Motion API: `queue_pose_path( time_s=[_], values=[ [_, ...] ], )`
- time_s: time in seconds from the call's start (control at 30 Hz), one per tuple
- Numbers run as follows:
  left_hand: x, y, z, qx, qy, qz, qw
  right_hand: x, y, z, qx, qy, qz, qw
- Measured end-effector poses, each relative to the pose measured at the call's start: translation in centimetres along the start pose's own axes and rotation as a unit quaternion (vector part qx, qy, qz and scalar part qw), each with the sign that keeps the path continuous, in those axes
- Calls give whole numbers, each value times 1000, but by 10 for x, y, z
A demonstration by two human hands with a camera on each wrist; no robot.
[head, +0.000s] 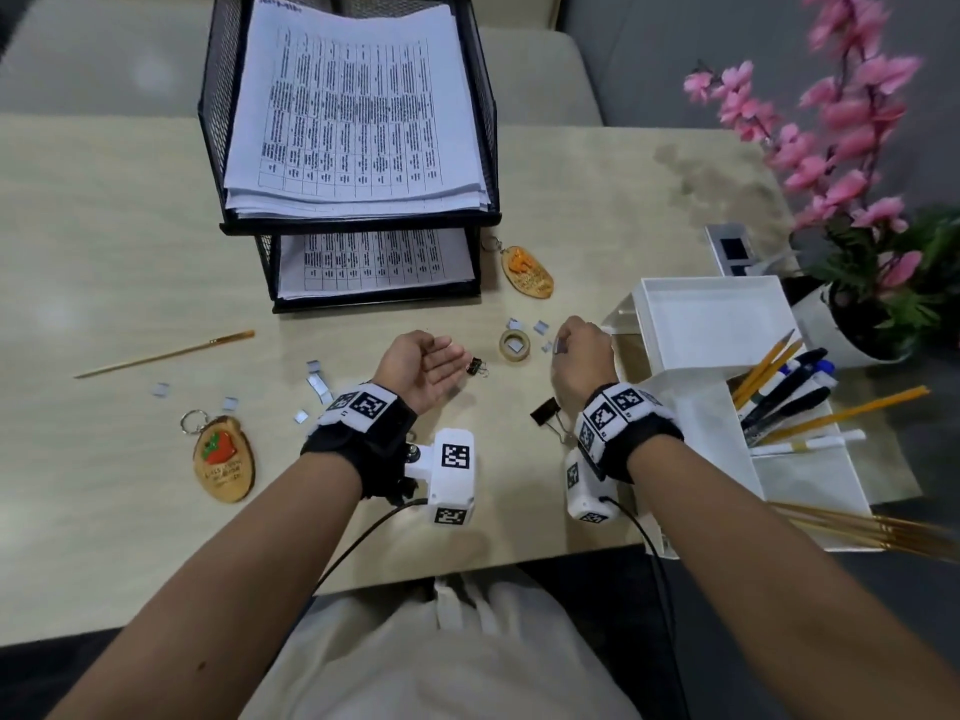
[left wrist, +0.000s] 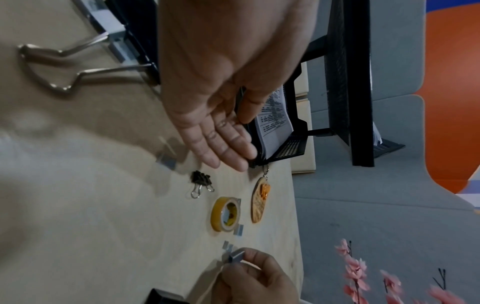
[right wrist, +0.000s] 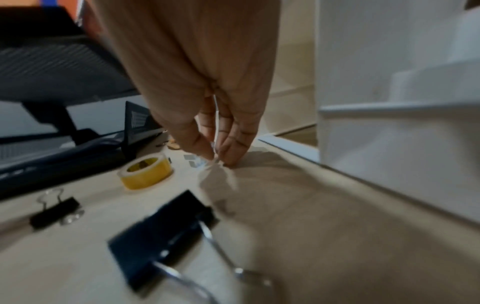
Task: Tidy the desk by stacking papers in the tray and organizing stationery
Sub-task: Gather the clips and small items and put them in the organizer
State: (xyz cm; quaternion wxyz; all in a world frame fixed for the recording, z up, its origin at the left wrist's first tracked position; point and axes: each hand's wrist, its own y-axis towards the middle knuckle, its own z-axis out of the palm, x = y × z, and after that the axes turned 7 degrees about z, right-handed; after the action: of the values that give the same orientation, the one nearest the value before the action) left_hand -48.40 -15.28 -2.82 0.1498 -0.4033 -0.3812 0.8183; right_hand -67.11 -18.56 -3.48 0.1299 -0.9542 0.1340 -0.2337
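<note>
Desk (head: 130, 200) clutter is thinning as the right hand (head: 579, 356) is pinching a staple strip (left wrist: 237, 255) right of the tape (head: 514, 345), best dropped into the flat, waiting left hand (head: 421, 366) before grabbing the next.

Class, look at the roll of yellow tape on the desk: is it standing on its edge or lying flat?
Lying flat. The tape roll rests on one side, its hole facing up.
</note>
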Motion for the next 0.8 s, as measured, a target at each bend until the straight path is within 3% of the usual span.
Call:
queue_pose_path(
  time_s=[0.37, 0.6, 0.7, 0.8],
  values=[
    [-13, 9, 1, 10, 4, -4, 1000, 14, 3, 13, -2, -53, -4, 999],
    [-12, 18, 4, 30, 23, -14, 999, 19, 3, -2, 9, 58, 43, 997],
    [-8, 20, 8, 60, 38, -36, 997, 42, -16, -17, 81, 175, -28, 981],
    [-3, 20, 17, 71, 36, -60, 995, 60, -28, -25, 153, 209, -83, 962]
  ],
)
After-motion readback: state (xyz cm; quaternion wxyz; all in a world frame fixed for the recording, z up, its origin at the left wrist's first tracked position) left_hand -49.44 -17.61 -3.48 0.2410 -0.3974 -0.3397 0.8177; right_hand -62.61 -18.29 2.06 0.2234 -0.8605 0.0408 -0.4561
